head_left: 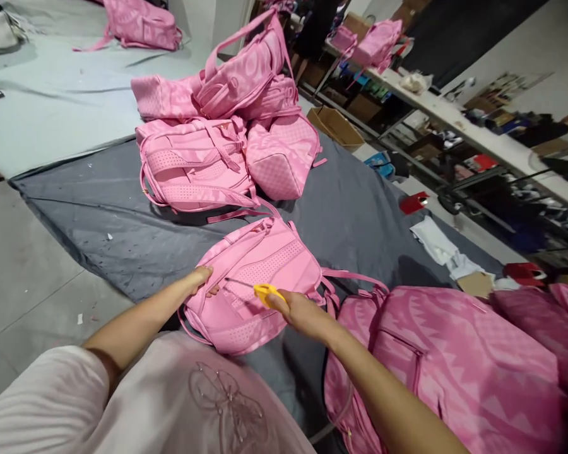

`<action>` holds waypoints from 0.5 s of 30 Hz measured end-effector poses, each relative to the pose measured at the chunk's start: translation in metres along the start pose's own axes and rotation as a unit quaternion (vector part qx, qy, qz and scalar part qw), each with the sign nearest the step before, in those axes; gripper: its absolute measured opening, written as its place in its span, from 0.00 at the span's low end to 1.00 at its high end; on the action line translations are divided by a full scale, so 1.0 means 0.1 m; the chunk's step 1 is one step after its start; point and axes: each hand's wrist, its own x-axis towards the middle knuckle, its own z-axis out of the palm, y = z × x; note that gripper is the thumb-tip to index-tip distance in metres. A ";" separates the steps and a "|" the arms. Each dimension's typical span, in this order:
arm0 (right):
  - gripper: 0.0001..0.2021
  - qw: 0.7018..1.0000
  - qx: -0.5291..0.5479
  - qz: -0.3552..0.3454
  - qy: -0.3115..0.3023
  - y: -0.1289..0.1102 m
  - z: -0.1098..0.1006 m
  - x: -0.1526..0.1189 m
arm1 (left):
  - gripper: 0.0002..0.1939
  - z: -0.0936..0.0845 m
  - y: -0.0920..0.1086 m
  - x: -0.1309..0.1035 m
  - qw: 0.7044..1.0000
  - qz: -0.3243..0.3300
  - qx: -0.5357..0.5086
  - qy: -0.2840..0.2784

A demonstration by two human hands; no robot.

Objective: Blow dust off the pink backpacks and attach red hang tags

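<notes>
A pink backpack [284, 258] lies on the grey cloth in front of me, its perforated strap side facing up. My left hand [202, 281] is on its left edge, fingers curled round a pink strap or edge. Above the backpack, my right hand [299, 310] grips scissors with yellow handles [266, 294]. Their thin dark blades point left, towards my left hand. Whether the blade tips touch the bag cannot be made out.
Several pink bags [194, 164] are piled beyond the backpack. Larger pink backpacks [464, 359] stand at the right, close to my right forearm. White cloth [433, 239] and a red item [413, 202] lie farther right. Cluttered shelving [435, 116] runs along the back.
</notes>
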 end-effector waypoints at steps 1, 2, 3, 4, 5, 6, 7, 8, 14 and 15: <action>0.29 1.000 -0.001 0.016 0.005 -0.04 -0.02 0.01 | 0.22 0.01 0.00 0.00 1.000 0.004 0.022 0.006; 0.30 0.999 -0.008 0.042 0.020 -0.08 -0.03 0.00 | 0.22 0.02 0.00 -0.01 0.999 0.011 0.038 0.015; 0.30 0.997 -0.015 0.069 0.035 -0.12 -0.03 -0.01 | 0.23 0.05 0.00 -0.03 0.998 0.022 0.053 0.027; 0.30 0.996 -0.016 0.078 0.033 -0.15 -0.03 -0.03 | 0.24 0.09 -0.02 -0.07 0.996 0.035 0.072 0.042; 0.29 0.998 -0.010 0.062 0.007 -0.16 -0.02 -0.05 | 0.24 0.14 -0.05 -0.11 0.993 0.050 0.087 0.058; 0.27 0.999 0.004 0.028 -0.032 -0.15 -0.02 -0.08 | 0.24 0.20 -0.08 -0.16 0.987 0.078 0.114 0.079; 0.26 0.997 0.019 -0.003 -0.073 -0.10 -0.04 -0.11 | 0.24 0.28 -0.13 -0.22 0.974 0.122 0.161 0.103; 0.25 0.995 0.025 -0.015 -0.097 -0.02 -0.06 -0.14 | 0.25 0.37 -0.18 -0.27 0.948 0.181 0.230 0.127; 0.27 0.979 -0.114 0.154 0.064 0.50 -0.14 -0.41 | 0.33 0.70 -0.42 -0.33 0.694 0.395 0.593 0.104; 0.26 0.983 -0.100 0.148 0.049 0.50 -0.09 -0.48 | 0.31 0.72 -0.43 -0.33 0.693 0.388 0.600 0.097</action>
